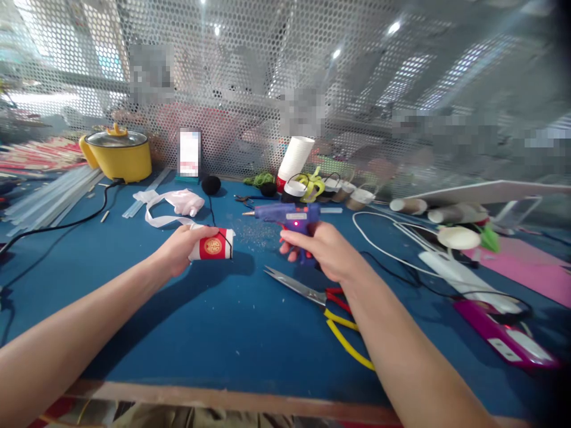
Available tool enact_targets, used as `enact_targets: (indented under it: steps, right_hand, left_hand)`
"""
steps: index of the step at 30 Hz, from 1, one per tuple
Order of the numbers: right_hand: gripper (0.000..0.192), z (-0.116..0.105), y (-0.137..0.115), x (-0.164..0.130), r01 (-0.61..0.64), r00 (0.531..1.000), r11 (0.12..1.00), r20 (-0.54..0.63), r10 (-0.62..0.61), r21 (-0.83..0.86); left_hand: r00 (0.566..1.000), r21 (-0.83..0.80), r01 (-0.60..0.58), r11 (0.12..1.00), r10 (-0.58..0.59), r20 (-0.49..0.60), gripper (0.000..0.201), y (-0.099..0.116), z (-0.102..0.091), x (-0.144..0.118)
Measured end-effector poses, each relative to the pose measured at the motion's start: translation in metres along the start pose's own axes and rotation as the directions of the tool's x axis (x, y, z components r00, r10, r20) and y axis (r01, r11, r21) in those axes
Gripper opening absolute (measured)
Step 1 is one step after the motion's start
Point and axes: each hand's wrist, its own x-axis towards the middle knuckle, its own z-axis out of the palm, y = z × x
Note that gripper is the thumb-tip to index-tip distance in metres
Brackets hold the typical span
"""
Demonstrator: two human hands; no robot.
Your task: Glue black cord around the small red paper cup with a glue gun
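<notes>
My left hand [181, 249] is closed around a red and white paper cup [216, 245] with a gold emblem, held on its side above the table. Black yarn lies over the cup near its right end and leads up to a black yarn ball [211, 185] behind it. In my right hand [323, 246] is a blue hot glue gun [279, 214], its nozzle pointing left and a red light glowing on its side. A clear glue stick [331, 210] sticks out of its back. Scissors [307, 292] with red and yellow handles lie below it, partly hidden by my right forearm.
A yellow electric pot [127, 157], glue sticks [49, 196] and a phone [190, 156] stand or lie at the back left. Stacked paper cups [295, 157] lean at the back. Cables and a purple power strip [502, 336] lie right. Perforated metal [250, 77] borders the rear.
</notes>
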Motion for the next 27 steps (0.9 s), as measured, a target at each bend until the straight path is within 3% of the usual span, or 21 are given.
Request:
enact_targets:
  steps: [3, 7, 14, 21, 27]
  right_hand:
    - [0.026, 0.008, 0.0, -0.016, 0.082, 0.996, 0.997, 0.045, -0.082, 0.009]
    - [0.027, 0.015, 0.002, -0.026, 0.09, 0.992, 0.993, 0.1, -0.081, -0.083]
    - [0.023, 0.017, -0.004, -0.033, 0.056, 0.998, 0.961, 0.041, -0.046, -0.271]
    - [0.023, 0.019, -0.003, -0.036, 0.098, 0.995, 0.93, 0.045, -0.088, -0.353]
    - [0.022, 0.019, -0.003, -0.036, 0.065, 0.998, 0.931, 0.039, -0.055, -0.358]
  left_hand:
    - [0.999, 0.01, 0.028, 1.0, -0.027, -0.021, 0.012, 0.001, 0.001, 0.0]
    - [0.999, 0.039, 0.032, 0.999, -0.031, -0.038, 0.014, 0.001, 0.001, -0.001]
    - [1.0, 0.089, -0.014, 0.996, 0.016, -0.024, 0.022, 0.001, -0.004, 0.003]
    - [1.0, 0.099, -0.02, 0.995, 0.022, -0.015, 0.023, 0.0, -0.006, 0.003]
    - [1.0, 0.104, -0.013, 0.994, 0.015, -0.019, 0.028, 0.0, -0.004, 0.001]
